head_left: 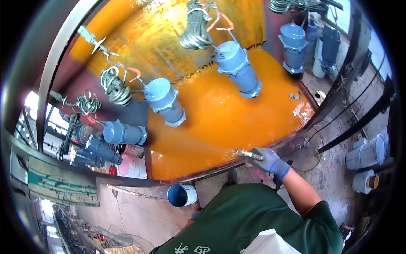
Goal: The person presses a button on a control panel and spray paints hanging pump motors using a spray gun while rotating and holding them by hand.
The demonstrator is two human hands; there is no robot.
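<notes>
My right hand [270, 162], in a grey-blue glove, is closed around a metal spray gun [249, 155] at the front of a wide orange-coated basin [203, 144]. A faint mist runs leftward from the gun's nozzle. Facing it hang blue-grey cylindrical pumps: one on the left [125, 133], one nearer the middle [165, 101], and one farther back [239, 69]. Only a bit of my gloved left hand [196, 215] shows, low beside my body; its fingers are hidden. Just ahead of it on the floor stands a white bucket with dark blue inside [182, 195].
Coiled grey cables [115, 86] hang with the pumps on orange hooks. Another blue-grey pump [293, 47] hangs at the far right. White buckets [367, 153] stand on the right-hand floor. A hose [135, 192] stretches across the left floor, and a dark metal frame surrounds the basin.
</notes>
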